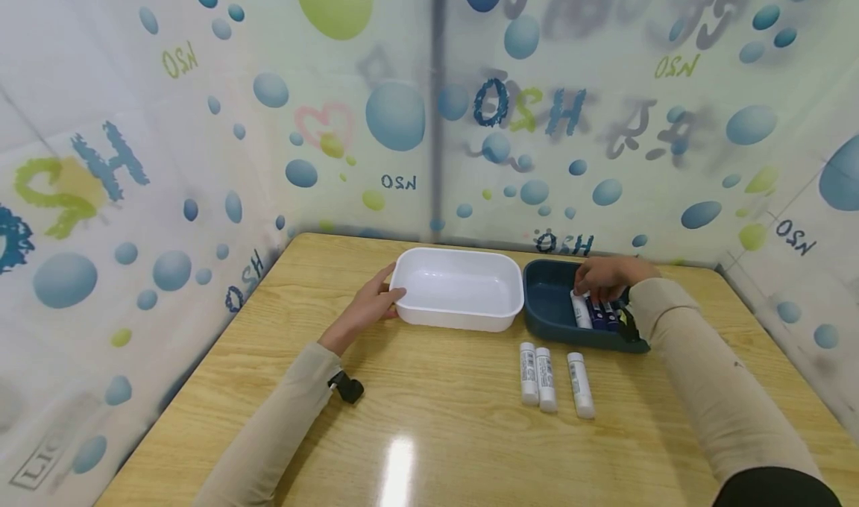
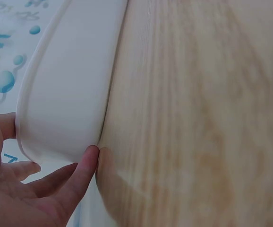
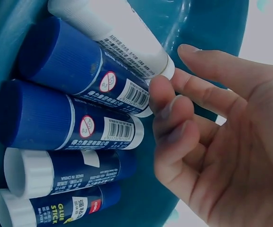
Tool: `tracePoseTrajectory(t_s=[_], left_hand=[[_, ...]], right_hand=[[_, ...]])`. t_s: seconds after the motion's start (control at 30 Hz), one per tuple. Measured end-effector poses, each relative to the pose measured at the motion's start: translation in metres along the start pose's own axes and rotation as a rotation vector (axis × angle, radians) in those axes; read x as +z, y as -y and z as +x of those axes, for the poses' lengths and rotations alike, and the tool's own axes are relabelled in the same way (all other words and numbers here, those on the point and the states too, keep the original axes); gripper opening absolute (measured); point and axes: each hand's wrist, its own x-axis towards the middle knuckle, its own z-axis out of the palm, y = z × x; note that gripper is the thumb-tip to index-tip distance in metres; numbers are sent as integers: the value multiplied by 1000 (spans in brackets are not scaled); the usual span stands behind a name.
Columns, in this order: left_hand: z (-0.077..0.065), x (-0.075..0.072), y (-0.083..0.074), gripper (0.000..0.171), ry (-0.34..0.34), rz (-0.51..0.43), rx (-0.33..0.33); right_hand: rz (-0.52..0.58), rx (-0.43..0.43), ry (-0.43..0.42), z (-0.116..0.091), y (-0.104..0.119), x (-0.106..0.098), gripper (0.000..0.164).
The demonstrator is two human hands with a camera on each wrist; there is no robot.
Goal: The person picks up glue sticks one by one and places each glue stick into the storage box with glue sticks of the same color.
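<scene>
My left hand (image 1: 373,298) holds the left end of a white plastic basin (image 1: 463,318), its thumb over the rim. In the left wrist view a fingertip lies at the bottom edge of the basin's wall (image 2: 75,85). My right hand (image 1: 614,274) reaches into a dark teal basin (image 1: 553,302). Several glue sticks lie side by side there, some with blue caps (image 3: 37,113). The fingertips are right at the end of a white glue stick (image 3: 122,35), while the thumb stands apart from it in the right wrist view.
Three white glue sticks (image 1: 546,380) lie on the wooden table (image 1: 456,425) in front of the teal basin. The two basins stand side by side near the back edge. A patterned curtain (image 1: 470,209) hangs behind the table and along both sides.
</scene>
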Motion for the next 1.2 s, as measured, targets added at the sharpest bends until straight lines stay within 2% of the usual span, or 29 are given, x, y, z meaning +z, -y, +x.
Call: tracePoseTrajectory(t_s=[0.43,0.83,1.2], left_hand=[[2,0,3,71,2,-4,-2],[1,0,1,71,2,0,-5],[3,0,3,71,1,-9,-1]], right_hand=[[-11,-4,-38,-2,-7,-1,42],[-106,-84,-138,-25,10,-5,36],[-170,-209,-184,-59,31,10,39]])
